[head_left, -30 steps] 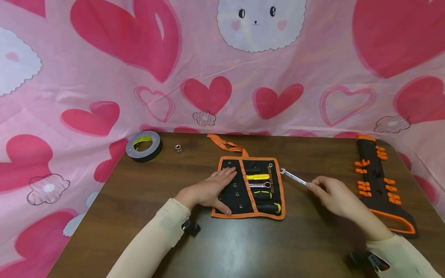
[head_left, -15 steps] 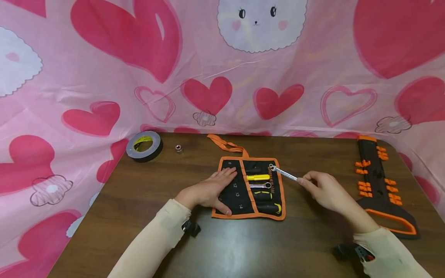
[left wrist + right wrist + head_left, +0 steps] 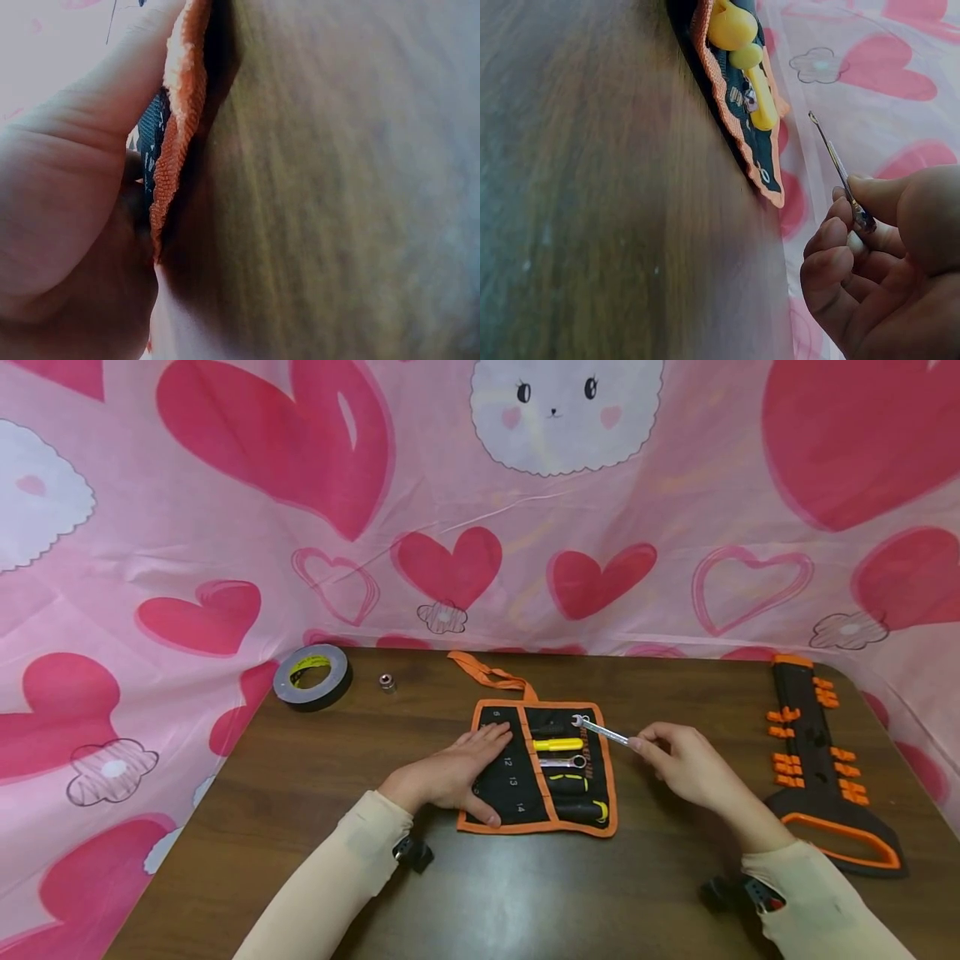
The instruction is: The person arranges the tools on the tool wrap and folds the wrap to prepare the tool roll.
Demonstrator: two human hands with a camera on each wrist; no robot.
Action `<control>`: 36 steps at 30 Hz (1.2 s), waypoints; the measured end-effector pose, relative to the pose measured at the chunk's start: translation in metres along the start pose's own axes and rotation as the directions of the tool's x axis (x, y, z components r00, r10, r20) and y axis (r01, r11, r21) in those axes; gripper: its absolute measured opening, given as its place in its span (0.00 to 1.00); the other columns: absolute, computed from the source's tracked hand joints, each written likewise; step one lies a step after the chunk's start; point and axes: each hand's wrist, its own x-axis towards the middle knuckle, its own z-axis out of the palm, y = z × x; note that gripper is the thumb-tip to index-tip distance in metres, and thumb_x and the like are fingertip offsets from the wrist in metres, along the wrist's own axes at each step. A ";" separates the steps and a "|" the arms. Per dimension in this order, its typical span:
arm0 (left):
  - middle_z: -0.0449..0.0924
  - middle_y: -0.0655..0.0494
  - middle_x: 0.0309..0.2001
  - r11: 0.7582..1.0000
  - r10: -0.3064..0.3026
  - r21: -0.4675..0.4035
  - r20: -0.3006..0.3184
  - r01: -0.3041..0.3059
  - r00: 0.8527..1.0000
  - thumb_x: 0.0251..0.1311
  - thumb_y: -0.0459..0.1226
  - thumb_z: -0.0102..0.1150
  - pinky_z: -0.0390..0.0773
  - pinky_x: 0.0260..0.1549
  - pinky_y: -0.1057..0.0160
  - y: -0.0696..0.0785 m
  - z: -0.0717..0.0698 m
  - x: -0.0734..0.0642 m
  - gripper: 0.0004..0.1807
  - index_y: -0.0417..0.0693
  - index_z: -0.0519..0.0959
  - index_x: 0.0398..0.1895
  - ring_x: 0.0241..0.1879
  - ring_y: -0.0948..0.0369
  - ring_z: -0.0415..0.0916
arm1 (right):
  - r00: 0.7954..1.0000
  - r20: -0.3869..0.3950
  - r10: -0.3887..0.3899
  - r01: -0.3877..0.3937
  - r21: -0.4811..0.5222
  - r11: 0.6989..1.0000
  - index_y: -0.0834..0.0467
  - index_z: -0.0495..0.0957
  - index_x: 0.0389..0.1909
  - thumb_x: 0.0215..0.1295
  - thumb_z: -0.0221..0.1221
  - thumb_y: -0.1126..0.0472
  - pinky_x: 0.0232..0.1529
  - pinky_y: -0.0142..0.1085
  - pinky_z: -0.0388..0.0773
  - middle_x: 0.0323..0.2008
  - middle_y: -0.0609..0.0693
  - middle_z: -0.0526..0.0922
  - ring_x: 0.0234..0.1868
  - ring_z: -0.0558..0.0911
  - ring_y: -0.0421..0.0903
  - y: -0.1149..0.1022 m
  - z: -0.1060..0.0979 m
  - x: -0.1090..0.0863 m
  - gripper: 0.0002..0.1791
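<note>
A black tool pouch with orange trim [image 3: 517, 818] lies open on the table, numbers printed on its left panel. My left hand [image 3: 450, 770] rests flat on that panel, fingers spread. Between thumb and fingers, my right hand [image 3: 686, 768] pinches one end of a silver wrench [image 3: 607, 733]; the wrench's far end overlaps the pouch's upper right part. In the pouch's pockets sit a yellow-handled tool [image 3: 558, 744], another wrench [image 3: 566, 762] and black-and-yellow handles [image 3: 577, 810]. The right wrist view shows the held wrench [image 3: 832, 154] raised beside the pouch [image 3: 724, 105].
A roll of tape [image 3: 322, 693] and a small metal socket [image 3: 387, 682] lie at the back left. An orange strap [image 3: 487, 672] extends behind the pouch. On the right lies a black holder with orange clips [image 3: 810, 727]. A pink heart-patterned cloth [image 3: 525, 577] hangs behind the table.
My right hand has moved left with the wrench, bringing its far end from beside the pouch's right edge to over the pouch. The left hand stays in place.
</note>
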 end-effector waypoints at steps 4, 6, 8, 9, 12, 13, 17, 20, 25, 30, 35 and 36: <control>0.35 0.62 0.91 1.000 0.001 0.000 0.000 -0.001 1.000 0.51 0.60 0.83 0.39 0.88 0.52 0.000 0.000 0.000 0.72 0.54 0.44 0.91 0.90 0.60 0.31 | 1.000 -0.006 -0.013 0.013 0.001 1.000 0.63 0.84 0.48 0.81 0.62 0.55 0.24 0.36 0.69 0.24 0.48 0.77 0.25 0.74 0.45 -0.003 0.003 0.005 0.14; 0.35 0.62 0.91 1.000 -0.002 0.000 0.002 0.002 1.000 0.52 0.60 0.83 0.39 0.88 0.52 0.000 0.001 0.000 0.72 0.54 0.44 0.91 0.90 0.60 0.31 | 1.000 -0.008 -0.022 0.022 0.000 1.000 0.63 0.85 0.48 0.81 0.62 0.55 0.24 0.36 0.69 0.23 0.48 0.77 0.24 0.74 0.46 -0.005 0.005 0.008 0.13; 0.35 0.62 0.91 1.000 -0.008 0.003 0.006 0.008 1.000 0.52 0.61 0.82 0.39 0.88 0.52 -0.001 0.002 -0.001 0.72 0.54 0.43 0.91 0.90 0.60 0.31 | 0.999 -0.005 -0.033 0.033 0.000 0.999 0.63 0.85 0.47 0.81 0.62 0.56 0.24 0.36 0.70 0.23 0.47 0.77 0.24 0.74 0.46 -0.006 0.006 0.012 0.13; 0.34 0.62 0.91 1.000 -0.009 0.003 0.008 0.009 1.000 0.52 0.61 0.82 0.39 0.88 0.52 -0.001 0.002 -0.002 0.72 0.54 0.43 0.91 0.90 0.60 0.31 | 0.999 -0.002 -0.038 0.038 -0.001 0.999 0.63 0.85 0.47 0.81 0.62 0.56 0.24 0.36 0.70 0.22 0.47 0.77 0.24 0.74 0.46 -0.007 0.006 0.014 0.13; 0.34 0.62 0.91 1.000 -0.010 -0.001 0.009 0.010 1.000 0.52 0.61 0.82 0.38 0.88 0.52 -0.002 0.002 -0.002 0.72 0.54 0.43 0.91 0.90 0.60 0.31 | 0.999 0.009 -0.052 0.052 -0.001 0.999 0.64 0.85 0.47 0.81 0.62 0.57 0.24 0.35 0.71 0.22 0.47 0.77 0.24 0.74 0.46 -0.010 0.006 0.020 0.12; 0.34 0.62 0.91 1.000 -0.008 0.000 0.008 0.008 1.000 0.52 0.61 0.82 0.39 0.88 0.52 -0.002 0.003 -0.002 0.72 0.54 0.43 0.91 0.90 0.60 0.31 | 0.998 0.010 -0.056 0.056 -0.002 0.998 0.64 0.85 0.47 0.81 0.61 0.58 0.24 0.35 0.71 0.22 0.47 0.77 0.24 0.74 0.46 -0.011 0.006 0.022 0.12; 0.34 0.62 0.91 1.000 0.003 -0.001 0.004 -0.003 1.000 0.52 0.61 0.82 0.39 0.88 0.51 -0.003 0.002 -0.001 0.72 0.55 0.43 0.91 0.90 0.60 0.31 | 0.998 0.016 -0.067 0.067 -0.010 0.998 0.64 0.85 0.46 0.81 0.61 0.59 0.25 0.35 0.71 0.22 0.48 0.77 0.24 0.74 0.46 -0.013 0.005 0.028 0.11; 0.35 0.62 0.91 1.000 0.008 -0.003 0.002 -0.008 1.000 0.52 0.61 0.83 0.39 0.88 0.51 -0.003 0.001 -0.001 0.72 0.55 0.43 0.91 0.90 0.60 0.31 | 0.997 0.015 -0.074 0.074 -0.021 0.997 0.64 0.86 0.46 0.81 0.61 0.59 0.26 0.36 0.71 0.22 0.48 0.77 0.25 0.74 0.46 -0.014 0.004 0.032 0.11; 0.35 0.61 0.91 1.000 0.011 -0.010 0.004 -0.011 1.000 0.52 0.60 0.83 0.39 0.88 0.51 -0.002 0.000 -0.001 0.72 0.55 0.43 0.91 0.90 0.60 0.31 | 0.997 0.010 -0.081 0.082 -0.041 0.996 0.63 0.86 0.45 0.81 0.61 0.58 0.28 0.36 0.72 0.24 0.49 0.79 0.26 0.75 0.46 -0.015 0.007 0.038 0.12; 0.34 0.62 0.91 1.000 0.007 -0.013 0.007 -0.007 1.000 0.52 0.60 0.83 0.39 0.88 0.52 -0.003 0.000 -0.001 0.72 0.55 0.43 0.91 0.90 0.60 0.31 | 0.996 0.014 -0.088 0.088 -0.044 0.995 0.62 0.87 0.46 0.81 0.61 0.58 0.30 0.38 0.74 0.27 0.51 0.81 0.27 0.76 0.46 -0.017 0.011 0.046 0.12; 0.34 0.62 0.91 1.000 0.005 -0.010 0.008 -0.005 1.000 0.52 0.60 0.82 0.39 0.88 0.52 -0.002 0.000 -0.001 0.72 0.55 0.43 0.91 0.90 0.60 0.31 | 0.996 0.016 -0.089 0.089 -0.027 0.996 0.62 0.87 0.46 0.81 0.61 0.57 0.31 0.38 0.73 0.30 0.51 0.81 0.29 0.75 0.46 -0.020 0.018 0.052 0.12; 0.34 0.62 0.91 1.000 0.005 -0.008 0.009 -0.005 1.000 0.52 0.61 0.82 0.39 0.88 0.52 -0.002 0.001 -0.001 0.72 0.55 0.43 0.91 0.90 0.60 0.31 | 0.996 0.017 -0.089 0.090 -0.024 0.996 0.62 0.87 0.46 0.81 0.61 0.57 0.30 0.38 0.73 0.30 0.52 0.81 0.29 0.75 0.46 -0.020 0.019 0.053 0.12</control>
